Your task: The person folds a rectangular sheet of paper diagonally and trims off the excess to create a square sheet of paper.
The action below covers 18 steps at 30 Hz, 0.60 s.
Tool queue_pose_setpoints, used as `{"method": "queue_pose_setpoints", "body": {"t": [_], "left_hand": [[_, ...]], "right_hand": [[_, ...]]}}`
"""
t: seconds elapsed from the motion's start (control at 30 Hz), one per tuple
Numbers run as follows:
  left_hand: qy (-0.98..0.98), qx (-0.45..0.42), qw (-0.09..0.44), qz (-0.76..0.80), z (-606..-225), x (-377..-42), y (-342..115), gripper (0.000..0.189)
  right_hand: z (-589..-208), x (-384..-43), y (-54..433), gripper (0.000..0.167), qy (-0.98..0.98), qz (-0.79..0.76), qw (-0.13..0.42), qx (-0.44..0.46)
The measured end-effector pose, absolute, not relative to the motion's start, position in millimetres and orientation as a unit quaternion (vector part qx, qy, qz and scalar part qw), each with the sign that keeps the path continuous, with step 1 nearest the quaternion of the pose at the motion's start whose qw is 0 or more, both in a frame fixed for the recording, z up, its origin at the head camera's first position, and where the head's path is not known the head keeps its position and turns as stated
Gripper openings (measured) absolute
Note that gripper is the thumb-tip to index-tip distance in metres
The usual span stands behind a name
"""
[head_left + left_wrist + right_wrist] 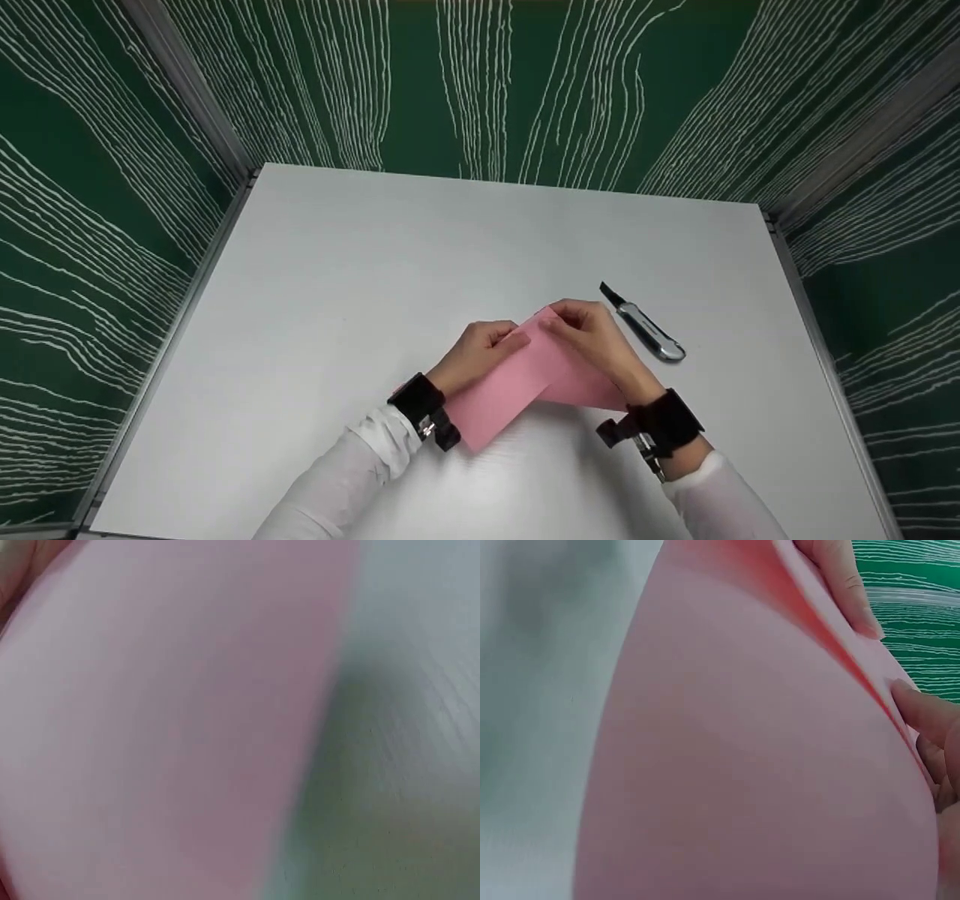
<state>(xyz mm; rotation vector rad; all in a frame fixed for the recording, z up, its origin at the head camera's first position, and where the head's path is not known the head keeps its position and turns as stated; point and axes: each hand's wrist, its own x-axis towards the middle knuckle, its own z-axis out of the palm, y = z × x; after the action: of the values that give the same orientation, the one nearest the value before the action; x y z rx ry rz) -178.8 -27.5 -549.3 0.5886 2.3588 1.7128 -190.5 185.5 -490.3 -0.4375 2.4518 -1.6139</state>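
Note:
A pink sheet of paper [504, 394], folded over on itself, is held above the white table by both hands. My left hand [480, 352] pinches its upper left edge, thumb on top. At the upper corner my right hand [596, 337] pinches the paper between thumb and fingers. In the right wrist view, the pink paper [757, 735] shows a fold with a narrow gap between its layers, and the right hand [937, 735] grips along that edge. The left wrist view is mostly filled by blurred pink paper [165, 720].
A utility knife [651, 331] with a grey and black handle lies on the white table [337, 247], just right of the right hand, its dark blade out and pointing away. Green panels with white wavy lines [412, 90] stand around the table's back and sides.

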Motion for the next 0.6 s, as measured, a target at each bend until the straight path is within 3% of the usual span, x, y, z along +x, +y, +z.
{"method": "queue_pose_setpoints", "body": {"t": [0.27,0.6], "left_hand": [[0.804,0.198,0.043,0.559,-544.5,-176.2,-25.1,0.035],[0.825,0.194,0.023,0.531,-540.9,-174.3,-24.0,0.034]], "right_hand": [[-487.8,-186.6,178.2,0.016,0.835,-0.523,0.038,-0.169],[-486.1,-185.9,174.1,0.015,0.858,-0.502,0.004,-0.108]]}}
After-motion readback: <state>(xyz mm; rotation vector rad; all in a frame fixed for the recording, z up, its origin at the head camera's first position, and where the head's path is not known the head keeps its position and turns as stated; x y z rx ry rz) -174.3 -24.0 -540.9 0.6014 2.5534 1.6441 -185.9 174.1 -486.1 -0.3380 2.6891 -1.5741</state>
